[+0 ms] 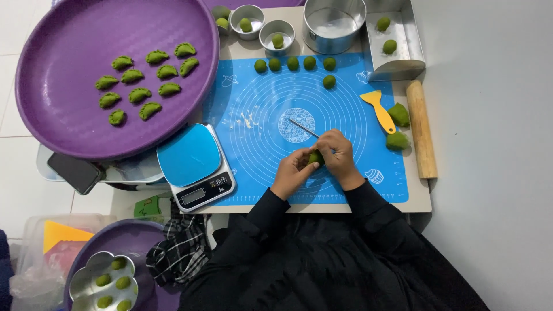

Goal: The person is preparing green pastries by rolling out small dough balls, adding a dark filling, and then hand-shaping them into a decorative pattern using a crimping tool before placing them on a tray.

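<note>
A small green dough piece [315, 157] sits between both my hands over the blue silicone mat [253, 103]. My left hand [294, 171] cups it from the left. My right hand [340, 155] presses on it from the right and also holds a thin metal stick [303, 128] that points up and left. Several green dough balls [293, 63] line the mat's far edge. Several shaped green dumplings [144, 80] lie on the large purple tray [69, 34] at the left.
A blue-topped kitchen scale [196, 167] stands left of the mat. A yellow scraper [379, 109], two green dough lumps [397, 126] and a wooden rolling pin [422, 129] lie at the right. Metal cups [276, 35], a round tin [334, 23] and a metal tray [397, 40] stand behind.
</note>
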